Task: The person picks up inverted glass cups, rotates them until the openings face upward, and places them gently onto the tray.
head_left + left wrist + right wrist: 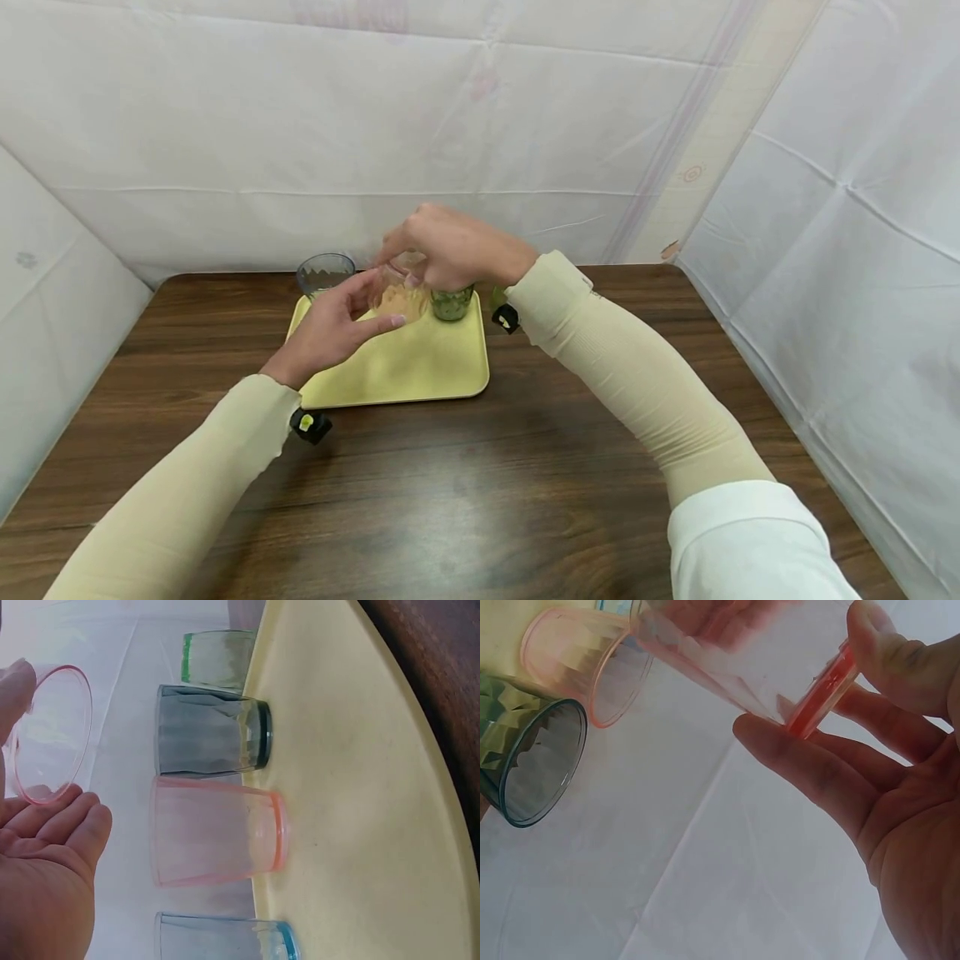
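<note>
A clear pink glass (401, 293) is held tilted in the air over the back of the yellow tray (405, 367). My right hand (450, 246) grips it from above, with fingers (817, 772) curled round its red base (821, 694). My left hand (337, 325) meets it from the left: the thumb (15, 690) and nearly straight fingers (60, 817) sit on opposite sides of the rim (52, 735). Along the tray's back edge stand a green glass (217, 658), a dark grey glass (214, 729), a second pink glass (217, 831) and a blue glass (225, 937).
The tray lies on a dark wooden table (480, 500) whose front half is bare wood. White sheeting (450, 125) closes in the back and both sides. Near the hands in the head view stand a blue-grey glass (325, 273) and a green glass (452, 302).
</note>
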